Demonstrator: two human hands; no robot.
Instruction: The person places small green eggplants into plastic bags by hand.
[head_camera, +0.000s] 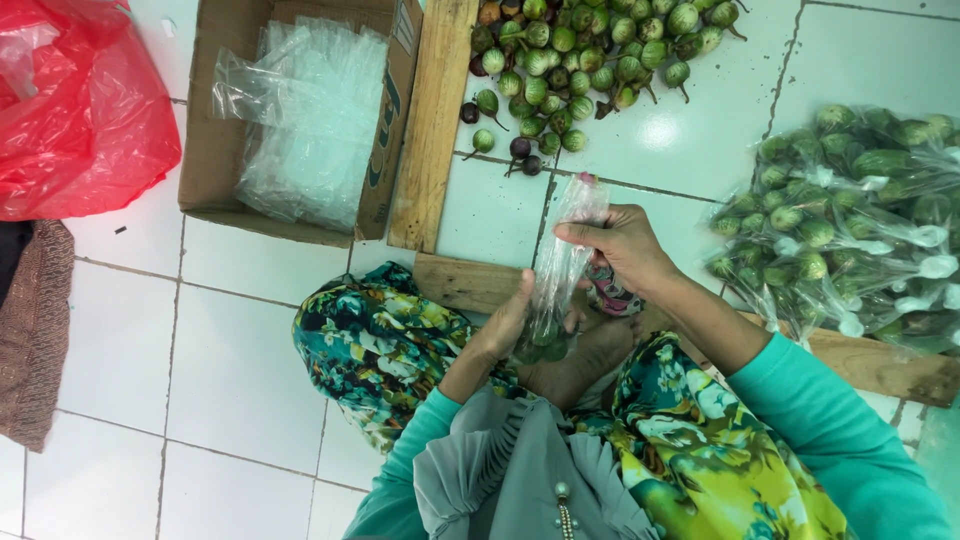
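I hold a narrow clear plastic bag (562, 262) upright over my lap, with a few small green eggplants sitting at its bottom. My left hand (512, 322) cups the bag's filled lower end. My right hand (622, 245) pinches the bag near its upper part, its mouth sticking up above my fingers. Straight ahead on the white tiled floor lies a loose pile of small round green eggplants (580, 60), some purple ones among them.
A heap of filled, tied clear bags of eggplants (850, 220) lies at the right. A cardboard box (215, 150) holding empty clear bags (310, 115) stands at the upper left, beside a red plastic bag (80, 110). Wooden planks (435, 120) frame the pile.
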